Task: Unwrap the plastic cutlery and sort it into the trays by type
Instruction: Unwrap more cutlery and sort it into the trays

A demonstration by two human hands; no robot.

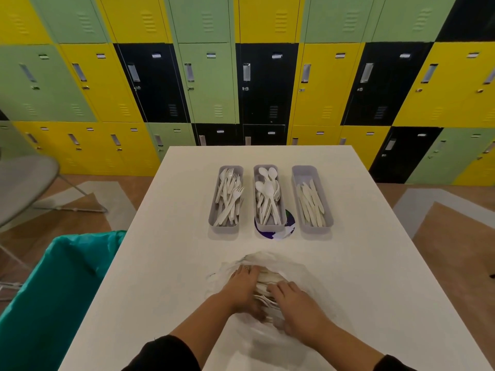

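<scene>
- Bin (53,290) with a green liner, at nine o'clock, stands against the surface (166,263) edge, handy for wrappers.
- Left hand (242,286) lies with fingers spread over the pile of wrapped cutlery (269,281) at six o'clock; whether it grips anything I cannot tell.
- Right hand (297,303) rests on the same pile, fingers loosely bent. The pieces look light, stiff and slippery in thin film; best pinched at a handle end.
- Fork tray (226,228), spoon tray (269,227) and knife tray (314,227) sit at twelve o'clock, apart, with bare room before them.
</scene>
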